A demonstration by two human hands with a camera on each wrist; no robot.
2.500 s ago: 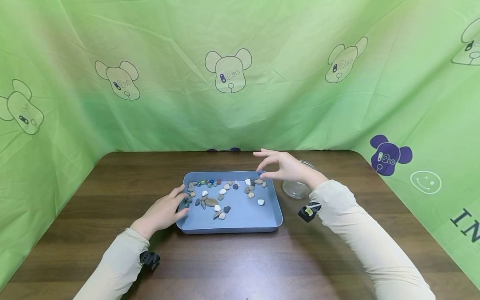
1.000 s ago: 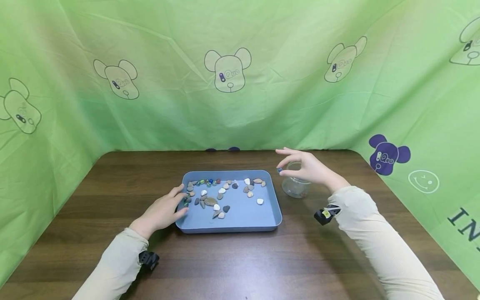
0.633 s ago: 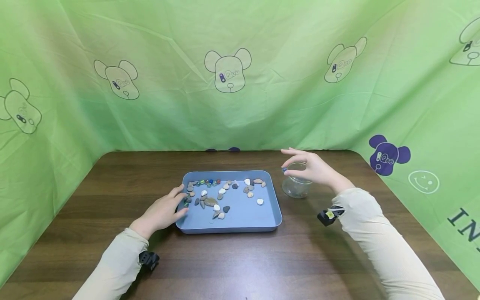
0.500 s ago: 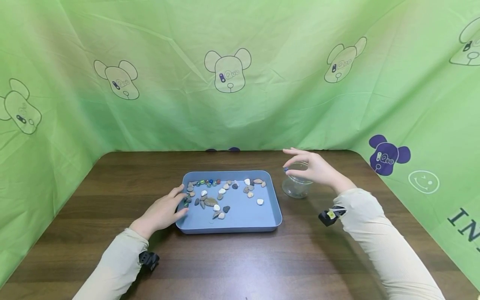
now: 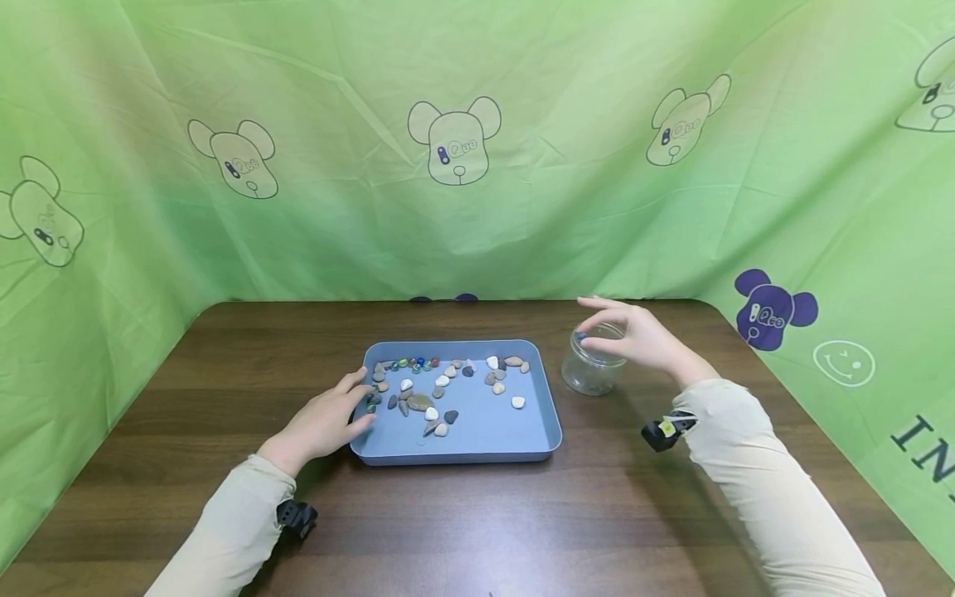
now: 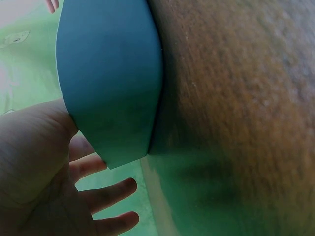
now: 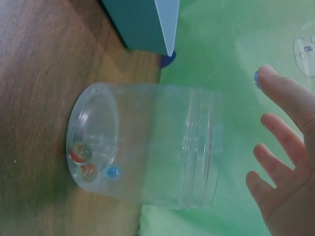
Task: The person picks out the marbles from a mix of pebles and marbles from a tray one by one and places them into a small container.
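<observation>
My right hand [image 5: 634,336] pinches a small blue marble [image 7: 257,80] between thumb and forefinger, its other fingers spread. It holds the marble over the mouth of a clear jar [image 5: 589,377], which stands upright just right of the blue tray [image 5: 515,439]. Through the jar's wall, the right wrist view shows a blue marble [image 7: 113,171] and two with red or orange [image 7: 81,154] at the bottom. My left hand [image 5: 321,423] lies at the tray's left rim, fingers loosely spread over the edge. Pebbles [image 5: 421,402] and a back row of glass marbles [image 5: 404,363] lie inside the tray.
The tray and jar stand on a dark wooden table [image 5: 462,531]. Behind and at the sides hangs a green cloth [image 5: 343,240] with printed bear heads. White pebbles [image 5: 518,402] and grey ones lie in the tray's right part. Each wrist wears a black camera [image 5: 297,518].
My right hand has carried the blue marble from above the tray's back right corner rightward to over the jar's mouth. My left hand has stayed at the tray's left rim.
</observation>
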